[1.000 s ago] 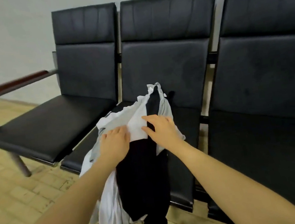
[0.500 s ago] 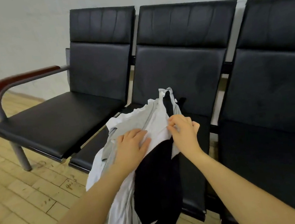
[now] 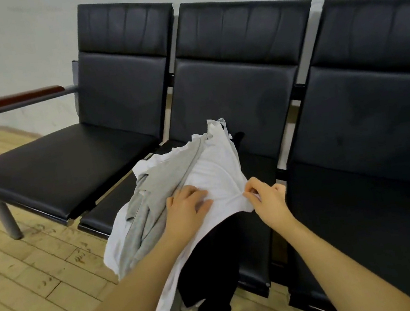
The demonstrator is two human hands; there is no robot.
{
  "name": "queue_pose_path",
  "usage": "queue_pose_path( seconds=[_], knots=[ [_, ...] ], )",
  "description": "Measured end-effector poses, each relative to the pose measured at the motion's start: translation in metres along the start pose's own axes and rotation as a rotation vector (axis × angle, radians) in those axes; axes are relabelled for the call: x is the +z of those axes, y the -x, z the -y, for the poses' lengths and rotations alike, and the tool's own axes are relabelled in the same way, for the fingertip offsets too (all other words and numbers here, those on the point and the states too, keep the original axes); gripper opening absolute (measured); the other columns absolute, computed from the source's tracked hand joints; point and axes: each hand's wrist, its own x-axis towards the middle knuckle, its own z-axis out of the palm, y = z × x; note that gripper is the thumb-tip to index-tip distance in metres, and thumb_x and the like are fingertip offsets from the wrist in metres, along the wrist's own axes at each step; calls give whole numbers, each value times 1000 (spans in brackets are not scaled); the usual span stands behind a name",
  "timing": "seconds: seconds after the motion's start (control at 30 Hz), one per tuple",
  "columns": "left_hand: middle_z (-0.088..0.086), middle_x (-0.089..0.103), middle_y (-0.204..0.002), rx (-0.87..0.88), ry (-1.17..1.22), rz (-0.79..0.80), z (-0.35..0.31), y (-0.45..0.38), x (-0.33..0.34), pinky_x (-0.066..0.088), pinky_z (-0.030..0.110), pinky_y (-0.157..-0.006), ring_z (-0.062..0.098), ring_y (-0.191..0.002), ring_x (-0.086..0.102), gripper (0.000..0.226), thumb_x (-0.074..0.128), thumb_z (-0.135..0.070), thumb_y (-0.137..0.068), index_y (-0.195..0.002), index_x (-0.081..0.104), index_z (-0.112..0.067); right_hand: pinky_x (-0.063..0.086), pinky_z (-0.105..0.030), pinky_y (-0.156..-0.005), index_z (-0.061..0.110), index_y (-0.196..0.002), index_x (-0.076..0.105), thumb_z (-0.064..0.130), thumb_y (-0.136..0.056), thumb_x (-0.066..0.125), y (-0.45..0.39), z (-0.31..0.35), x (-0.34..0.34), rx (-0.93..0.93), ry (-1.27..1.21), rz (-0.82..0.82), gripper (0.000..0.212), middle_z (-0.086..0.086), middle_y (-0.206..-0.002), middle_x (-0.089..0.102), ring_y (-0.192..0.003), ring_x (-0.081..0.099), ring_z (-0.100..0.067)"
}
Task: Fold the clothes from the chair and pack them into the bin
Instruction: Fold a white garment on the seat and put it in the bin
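the bin is nowhere in the head view, and the third seat at the right runs off the frame edge. the pile of clothes [image 3: 180, 211] hides the front lip of the middle seat [image 3: 253, 169], and how many garments it holds is hard to say, perhaps three or four. the lower end of the pile hangs past the seat edge toward the wooden floor [image 3: 32, 285], where folds overlap and run together.

the left hand [image 3: 185, 210] lies on top of the pile with fingers spread and nearly straight, pressing flat on the white garment [image 3: 217, 174] beside a strip of grey garment [image 3: 157, 196]. the right hand [image 3: 268, 199] has thumb and fingers drawn together, pinching a small gather of the white cloth at its right edge; taut creases fan out from that pinch toward the left hand. the right hand's lower fingers curl under and are partly hidden.

the white fabric looks thin and soft, with a wavy hem at the far end. the grey one looks like a soft knit, crumpled in long folds. a black garment [image 3: 215, 272] hangs below, limp and matte. the seats are black padded leatherette with stitched panels on a grey metal frame, and the armrest [image 3: 7, 102] at the left is glossy dark red-brown wood.
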Motion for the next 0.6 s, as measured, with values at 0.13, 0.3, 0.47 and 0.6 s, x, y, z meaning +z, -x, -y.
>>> queue_pose_path(
  seconds=[0.13, 0.3, 0.47, 0.6],
  knots=[
    [-5, 64, -100, -7, -10, 2, -2, -6, 1, 14, 25, -76, 17, -100, 56, 19, 60, -30, -90, -91, 74, -17, 14, -23, -82, 26, -105, 64, 24, -98, 48, -3, 0, 4, -11, 34, 54, 17, 14, -94, 57, -95, 51, -12],
    [-2, 69, -97, -44, 172, -163, -15, -20, -30, 37, 29, -88, 17, -92, 62, 15, 59, -18, -92, -93, 72, -11, 45, -43, -89, 17, -93, 71, 18, -92, 61, -13, 14, -13, -88, -126, -186, 10, 8, -85, 65, -78, 61, -14],
    [3, 69, -100, -63, 170, -279, -44, -47, -80, 41, 24, -83, 20, -95, 61, 21, 53, -18, -95, -103, 71, -10, 52, -35, -81, 12, -96, 70, 14, -92, 59, -37, 61, -48, -101, -298, -299, 12, 1, -92, 66, -82, 61, -14],
    [0, 69, -102, -5, 127, -339, -68, -70, -120, 44, 29, -82, 19, -95, 60, 23, 50, -17, -96, -104, 70, -11, 51, -29, -80, 11, -98, 70, 14, -93, 58, -57, 90, -82, -128, -342, -392, 14, 1, -94, 67, -87, 61, -13]
  ],
)
